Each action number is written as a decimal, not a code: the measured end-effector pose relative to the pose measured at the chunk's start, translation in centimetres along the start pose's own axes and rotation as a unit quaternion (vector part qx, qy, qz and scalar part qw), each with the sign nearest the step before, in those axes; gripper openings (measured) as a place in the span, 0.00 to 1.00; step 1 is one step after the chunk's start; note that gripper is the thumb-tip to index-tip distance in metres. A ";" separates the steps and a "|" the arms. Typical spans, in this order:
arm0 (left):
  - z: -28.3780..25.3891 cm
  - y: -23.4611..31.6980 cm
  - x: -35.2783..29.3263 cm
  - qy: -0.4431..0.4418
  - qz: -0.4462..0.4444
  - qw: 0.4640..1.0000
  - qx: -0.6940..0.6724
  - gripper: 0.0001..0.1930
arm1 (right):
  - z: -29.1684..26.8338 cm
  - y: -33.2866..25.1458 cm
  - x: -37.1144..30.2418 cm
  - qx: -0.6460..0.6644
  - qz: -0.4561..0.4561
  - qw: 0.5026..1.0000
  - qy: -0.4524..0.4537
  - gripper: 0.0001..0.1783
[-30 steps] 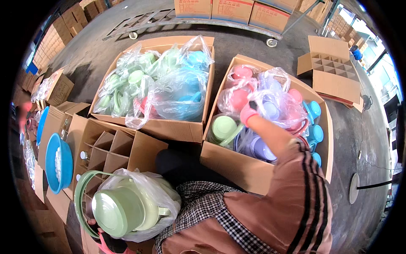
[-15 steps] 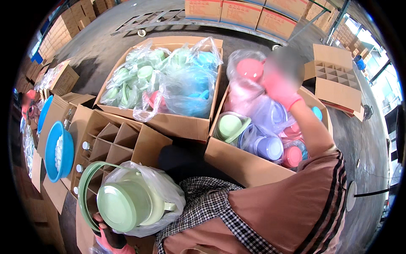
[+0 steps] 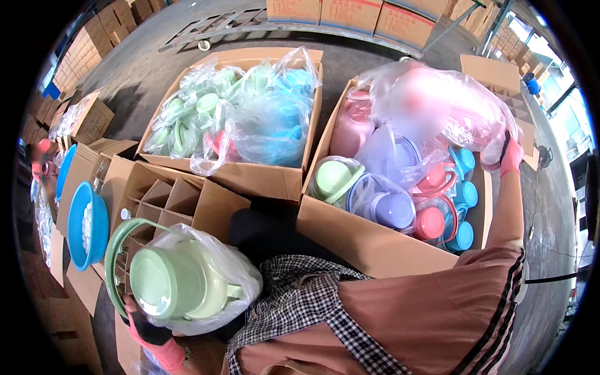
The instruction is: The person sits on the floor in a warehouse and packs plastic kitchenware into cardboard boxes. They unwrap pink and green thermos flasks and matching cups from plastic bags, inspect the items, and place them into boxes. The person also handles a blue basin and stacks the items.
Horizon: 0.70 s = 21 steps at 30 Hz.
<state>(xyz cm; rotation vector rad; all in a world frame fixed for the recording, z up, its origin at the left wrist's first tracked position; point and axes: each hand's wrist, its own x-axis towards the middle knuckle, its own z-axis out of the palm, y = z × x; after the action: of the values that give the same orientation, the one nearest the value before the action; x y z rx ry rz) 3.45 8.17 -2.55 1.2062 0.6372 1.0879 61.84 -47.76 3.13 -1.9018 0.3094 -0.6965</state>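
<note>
At the lower left, my left hand point(image 3: 150, 334), in a pink glove with a dark palm, is closed around the loop handle of a pale green plastic jug point(image 3: 164, 281). The jug lies tilted, its round end toward me, partly in a clear plastic bag. At the far right, my right hand point(image 3: 511, 155), also gloved, is closed on the end of a clear plastic bag point(image 3: 478, 106) with pink things inside, partly blurred. That bag stretches over the right carton point(image 3: 369, 234), which holds pink, lilac, green and blue plastic jugs.
A second carton point(image 3: 244, 178) ahead holds bagged green and blue plastic parts. Left of my knee, a divided carton point(image 3: 156, 175) has bottles in some cells. A blue basin point(image 3: 97, 244) holds white pieces. Boxes stand on a trolley point(image 3: 250, 28) behind.
My right hand has moved from the right carton's middle to its far right side, spreading the pink bag across and uncovering blue jugs. The green jug has shifted slightly left in view.
</note>
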 end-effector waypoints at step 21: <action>33.7 11.4 12.8 -0.219 0.226 0.949 -0.007 0.15 | 1.9 10.5 -9.3 0.139 0.119 0.983 0.006 0.30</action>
<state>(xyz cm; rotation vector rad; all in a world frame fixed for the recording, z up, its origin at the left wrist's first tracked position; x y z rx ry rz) 33.94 5.73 19.69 1.5646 0.0036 1.1386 56.60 -46.15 -9.93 -1.5656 0.4180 -0.5591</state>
